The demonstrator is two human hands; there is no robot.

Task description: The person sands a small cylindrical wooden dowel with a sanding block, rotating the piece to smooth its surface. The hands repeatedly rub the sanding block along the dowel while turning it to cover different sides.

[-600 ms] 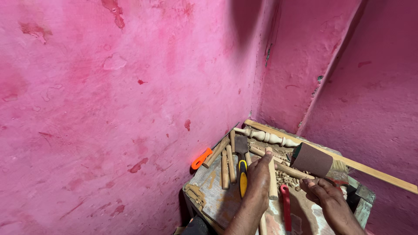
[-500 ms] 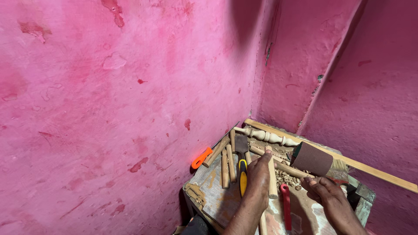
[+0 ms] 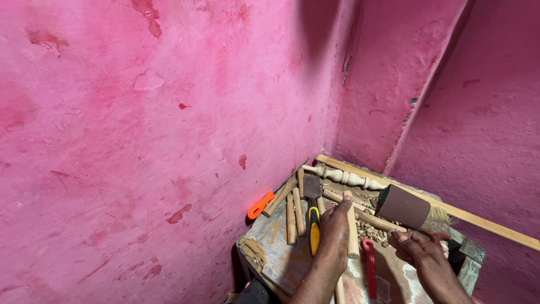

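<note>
The left hand point(image 3: 334, 236) lies over a pale wooden dowel point(image 3: 351, 228), fingers curled on it as far as the view shows; its long axis runs from the bench's near edge toward the far wall. The right hand point(image 3: 419, 256) sits just beside it, fingers loosely bent, nothing gripped, near the dark sanding block point(image 3: 406, 207). The worn bench point(image 3: 275, 256) fills a pink-walled corner.

No packages, labels, signs or screens appear anywhere in the frame: the pink plastered walls filling the upper and left parts carry nothing, and the small workbench at lower right holds only bare wooden pieces and hand tools.
</note>
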